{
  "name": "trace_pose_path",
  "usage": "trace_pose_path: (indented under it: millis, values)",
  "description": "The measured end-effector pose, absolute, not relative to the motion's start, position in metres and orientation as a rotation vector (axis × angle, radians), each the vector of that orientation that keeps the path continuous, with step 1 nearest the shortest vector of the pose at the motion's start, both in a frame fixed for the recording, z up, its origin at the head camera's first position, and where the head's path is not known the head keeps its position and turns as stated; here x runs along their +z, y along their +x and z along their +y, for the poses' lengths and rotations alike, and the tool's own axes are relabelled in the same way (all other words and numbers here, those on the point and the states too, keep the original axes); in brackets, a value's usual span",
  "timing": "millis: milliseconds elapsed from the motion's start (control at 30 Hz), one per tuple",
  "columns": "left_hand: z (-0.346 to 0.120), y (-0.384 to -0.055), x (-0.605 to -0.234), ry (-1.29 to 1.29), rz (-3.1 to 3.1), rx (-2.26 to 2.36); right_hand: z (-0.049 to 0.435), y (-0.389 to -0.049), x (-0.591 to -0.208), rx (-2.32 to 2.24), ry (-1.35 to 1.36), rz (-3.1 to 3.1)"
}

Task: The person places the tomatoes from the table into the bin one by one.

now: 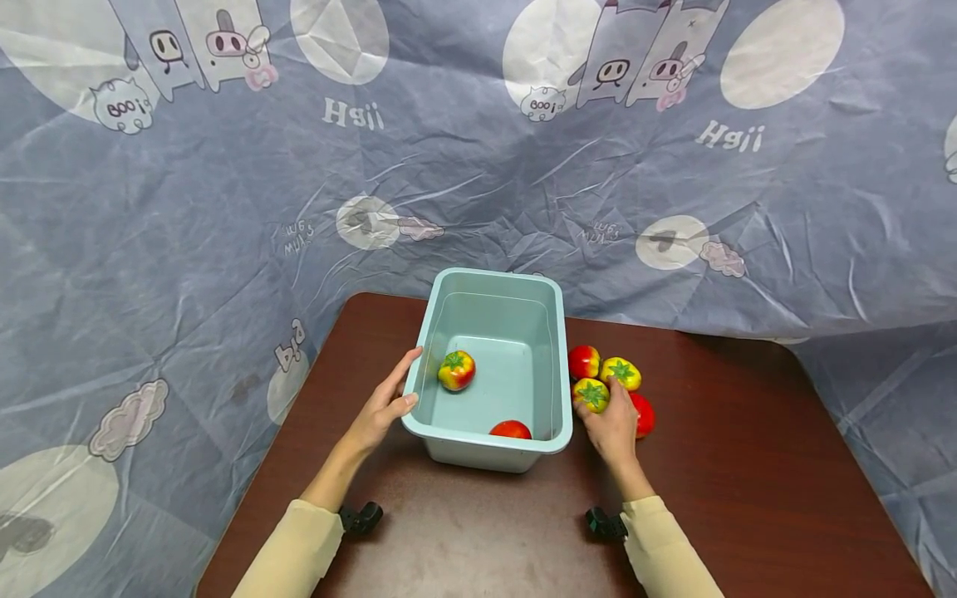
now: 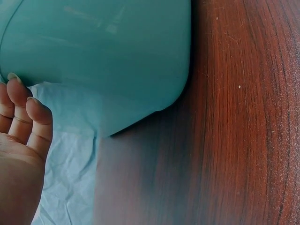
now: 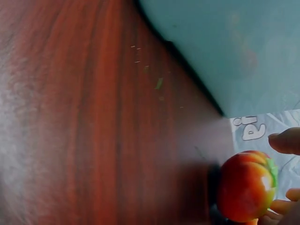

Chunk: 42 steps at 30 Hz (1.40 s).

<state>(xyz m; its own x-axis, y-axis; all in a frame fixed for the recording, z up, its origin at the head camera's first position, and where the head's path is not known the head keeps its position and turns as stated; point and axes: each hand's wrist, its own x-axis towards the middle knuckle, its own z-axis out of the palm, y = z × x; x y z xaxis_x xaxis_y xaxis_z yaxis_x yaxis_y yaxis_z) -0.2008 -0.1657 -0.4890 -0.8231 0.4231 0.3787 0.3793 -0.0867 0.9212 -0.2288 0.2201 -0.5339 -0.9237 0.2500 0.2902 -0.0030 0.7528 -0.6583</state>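
Observation:
A pale teal plastic bin (image 1: 489,444) stands on the table. Inside it lie a red-and-yellow tomato with a green leafy top (image 1: 457,370) and a red one (image 1: 512,429), partly hidden by the near rim. My left hand (image 1: 381,413) rests at the bin's left rim, thumb and index finger spread apart along it; the left wrist view shows its fingertips (image 2: 40,108) by the side wall. To the right of the bin my right hand (image 1: 615,425) spans a yellow tomato (image 1: 592,394). In the right wrist view its thumb stands apart from a red-yellow tomato (image 3: 246,187), with other fingers beside it.
Close around the right hand lie another yellow tomato (image 1: 621,374) and two red ones, one behind (image 1: 583,362) and one partly covered (image 1: 643,415). The brown wooden table (image 1: 748,465) ends against a grey-blue printed cloth (image 1: 478,166).

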Motion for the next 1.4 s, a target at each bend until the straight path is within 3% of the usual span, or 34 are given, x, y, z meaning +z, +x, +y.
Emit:
trace_pose_path:
  millis: [467,1400]
  values:
    - [-0.162,-0.195,-0.477,0.936,2.106,2.092,0.225,-0.232,-0.559,0.955,-0.260,-2.528]
    - [-0.168,-0.209,-0.505,0.946,2.052,2.128,0.229,-0.232,-0.567,1.074,-0.379,-2.520]
